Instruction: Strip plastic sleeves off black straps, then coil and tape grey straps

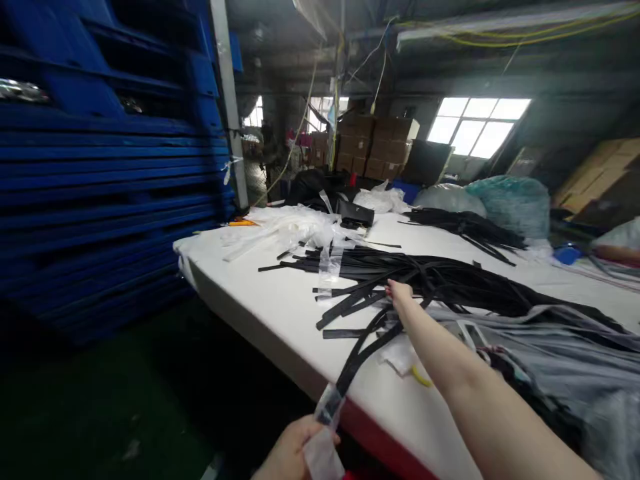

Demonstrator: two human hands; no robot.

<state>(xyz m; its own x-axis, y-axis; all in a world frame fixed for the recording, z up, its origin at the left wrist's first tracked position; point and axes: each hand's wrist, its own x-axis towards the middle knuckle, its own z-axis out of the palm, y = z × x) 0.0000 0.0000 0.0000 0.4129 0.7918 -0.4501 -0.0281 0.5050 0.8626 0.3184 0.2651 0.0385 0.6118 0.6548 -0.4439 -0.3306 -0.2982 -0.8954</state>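
Observation:
My left hand [295,448], low in the view, is closed around a clear plastic sleeve [329,405] that wraps the ends of a few long black strips [361,355]. From there the strips rise over the table edge and pass behind my right forearm. My right hand [400,291] reaches out to a large loose bundle of black strips [470,280] spread across the white table [280,300]. Its fingers look pinched on a strip there, though small and partly hidden. A piece of clear plastic [330,270] lies across the bundle's left part.
Crumpled white plastic [300,227] and a black case [356,213] lie farther back. Another heap of black strips [463,223] sits behind. Grey fabric [565,353] covers the right side. Stacked blue pallets [110,173] stand left. A yellow curved object [421,377] lies near my right forearm.

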